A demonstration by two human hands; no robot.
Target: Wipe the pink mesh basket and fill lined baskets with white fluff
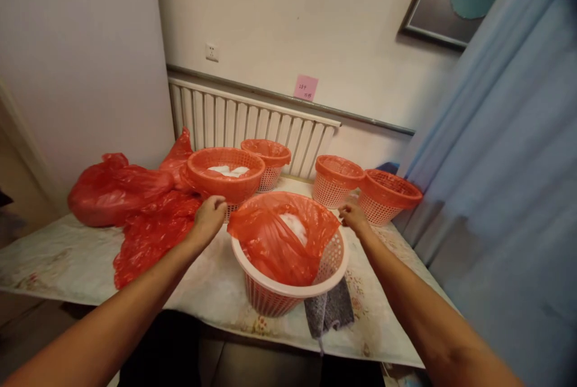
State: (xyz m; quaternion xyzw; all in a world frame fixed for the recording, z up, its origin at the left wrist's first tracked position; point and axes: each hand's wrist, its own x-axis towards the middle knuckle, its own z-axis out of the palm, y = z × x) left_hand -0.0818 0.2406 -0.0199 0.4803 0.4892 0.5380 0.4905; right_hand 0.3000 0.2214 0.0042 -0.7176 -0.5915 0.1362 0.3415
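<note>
The red bag (274,252) is draped in the white basket (292,289) on the desk (210,282), the left hand (211,217) loosely curled and the right hand (354,217) half-closed near its corners, any grip unclear, and its loose near edge could be dragged inward by uneven pulling

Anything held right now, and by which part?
Can't tell: the red bag in the front basket has opposite corners close to the left hand and right hand, but no clear pinch shows.

Pink note (306,88) on wall (279,20): handwriting too small to read reliably.
</note>
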